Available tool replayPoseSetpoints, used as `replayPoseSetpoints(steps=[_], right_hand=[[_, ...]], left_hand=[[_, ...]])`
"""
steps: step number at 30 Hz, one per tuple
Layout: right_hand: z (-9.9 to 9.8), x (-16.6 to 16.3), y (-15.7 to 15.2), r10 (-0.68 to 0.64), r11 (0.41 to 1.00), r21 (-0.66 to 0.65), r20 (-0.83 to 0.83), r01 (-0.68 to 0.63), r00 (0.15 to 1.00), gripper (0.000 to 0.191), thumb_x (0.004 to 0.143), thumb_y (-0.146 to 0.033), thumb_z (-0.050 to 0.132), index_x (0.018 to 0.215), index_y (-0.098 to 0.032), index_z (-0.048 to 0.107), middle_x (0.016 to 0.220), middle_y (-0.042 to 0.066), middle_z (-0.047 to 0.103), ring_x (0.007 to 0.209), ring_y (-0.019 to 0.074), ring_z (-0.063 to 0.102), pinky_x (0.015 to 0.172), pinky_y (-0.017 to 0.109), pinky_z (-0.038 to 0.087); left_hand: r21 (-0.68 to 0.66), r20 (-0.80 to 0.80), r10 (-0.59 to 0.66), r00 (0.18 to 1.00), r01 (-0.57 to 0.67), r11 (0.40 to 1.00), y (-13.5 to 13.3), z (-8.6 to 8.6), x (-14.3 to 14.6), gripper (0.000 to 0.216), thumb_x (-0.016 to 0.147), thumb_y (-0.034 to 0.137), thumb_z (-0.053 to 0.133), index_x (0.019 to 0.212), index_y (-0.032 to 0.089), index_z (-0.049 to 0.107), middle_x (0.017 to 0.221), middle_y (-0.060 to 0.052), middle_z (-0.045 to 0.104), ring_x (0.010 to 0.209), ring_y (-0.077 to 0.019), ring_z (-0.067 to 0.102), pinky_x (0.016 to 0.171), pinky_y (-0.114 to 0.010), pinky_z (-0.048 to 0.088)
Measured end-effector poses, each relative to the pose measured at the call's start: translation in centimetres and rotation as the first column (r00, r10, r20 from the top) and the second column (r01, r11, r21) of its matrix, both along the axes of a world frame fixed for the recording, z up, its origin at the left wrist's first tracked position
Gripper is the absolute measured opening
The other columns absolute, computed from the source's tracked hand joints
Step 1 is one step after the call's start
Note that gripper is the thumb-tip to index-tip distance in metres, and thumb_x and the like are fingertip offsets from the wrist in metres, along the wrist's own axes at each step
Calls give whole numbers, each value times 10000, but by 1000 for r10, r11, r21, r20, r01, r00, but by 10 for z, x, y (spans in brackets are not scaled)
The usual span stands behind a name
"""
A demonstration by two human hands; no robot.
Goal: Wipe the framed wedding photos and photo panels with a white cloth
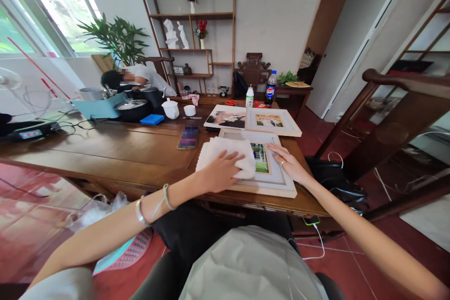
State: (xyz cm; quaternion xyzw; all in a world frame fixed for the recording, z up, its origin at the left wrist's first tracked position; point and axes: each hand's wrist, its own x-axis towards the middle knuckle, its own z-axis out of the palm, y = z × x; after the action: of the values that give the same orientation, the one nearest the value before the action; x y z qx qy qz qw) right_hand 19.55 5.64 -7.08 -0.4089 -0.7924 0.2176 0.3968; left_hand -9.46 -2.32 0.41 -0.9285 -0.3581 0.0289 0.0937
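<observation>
A white-framed picture (272,180) lies flat near the front edge of the wooden table (105,150). My left hand (221,171) presses a folded white cloth (225,152) onto the left part of the frame, fingers curled over the cloth. Lying flat on the frame's right side is my right hand (290,164), fingers stretched out, a ring on one finger. Behind it lie two more pictures: a framed one (272,122) and an unframed print (225,117).
A phone (189,137) lies left of the cloth. Further back stand a teapot (171,108), a pot (131,108), a blue tray (98,105), bottles (270,88) and a person leaning over. A chair arm (404,82) rises at right. A basket (123,253) sits on the floor.
</observation>
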Motion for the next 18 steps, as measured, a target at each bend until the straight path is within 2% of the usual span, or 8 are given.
replayPoseSetpoints(steps=[4,6,8,12,16,18], right_hand=[[1,0,1,15,1000,13,29,-15,999,365,894,-370,465,1213,-295,627,1358,46,547,1342,250,390,1150,519,238],[1,0,1,23,1000,13,49,-23,999,360,887,-354,473,1208,-303,629,1354,40,550,1344,250,388,1152,524,234],[2,1,1,23,1000,11,64,-24,998,364,883,-332,473,1213,-308,623,1360,36,544,1351,249,377,1153,532,222],[1,3,1,40,999,21,81,-42,996,372,890,-321,457,1229,-302,610,1376,43,528,1367,249,352,1147,542,227],[0,5,2,75,996,43,86,-79,994,376,903,-331,448,1248,-299,595,1372,46,535,1371,248,345,1143,543,238],[-2,6,3,87,994,52,79,-92,993,379,905,-330,446,1254,-301,590,1377,41,532,1369,247,348,1140,539,250]], left_hand=[[-11,79,-140,987,141,990,-42,5,3,266,924,300,467,1065,178,655,1511,-85,323,1386,-258,305,1109,-430,292],[5,101,-168,981,168,986,-49,3,7,260,908,318,497,1027,167,671,1521,-93,300,1394,-272,287,1119,-432,273],[30,113,-157,981,155,987,-46,-2,11,280,909,340,497,1041,167,672,1526,-93,288,1394,-277,287,1120,-441,270],[74,113,-41,993,33,997,-10,-13,14,338,924,351,472,1201,214,608,1521,-76,302,1380,-273,319,1094,-455,312],[115,49,144,988,-149,982,43,-17,13,357,890,313,530,1211,179,610,1520,-122,285,1394,-337,265,1092,-520,287],[164,68,192,979,-201,966,69,-18,13,356,888,276,526,1211,151,609,1525,-143,263,1401,-362,227,1093,-551,259]])
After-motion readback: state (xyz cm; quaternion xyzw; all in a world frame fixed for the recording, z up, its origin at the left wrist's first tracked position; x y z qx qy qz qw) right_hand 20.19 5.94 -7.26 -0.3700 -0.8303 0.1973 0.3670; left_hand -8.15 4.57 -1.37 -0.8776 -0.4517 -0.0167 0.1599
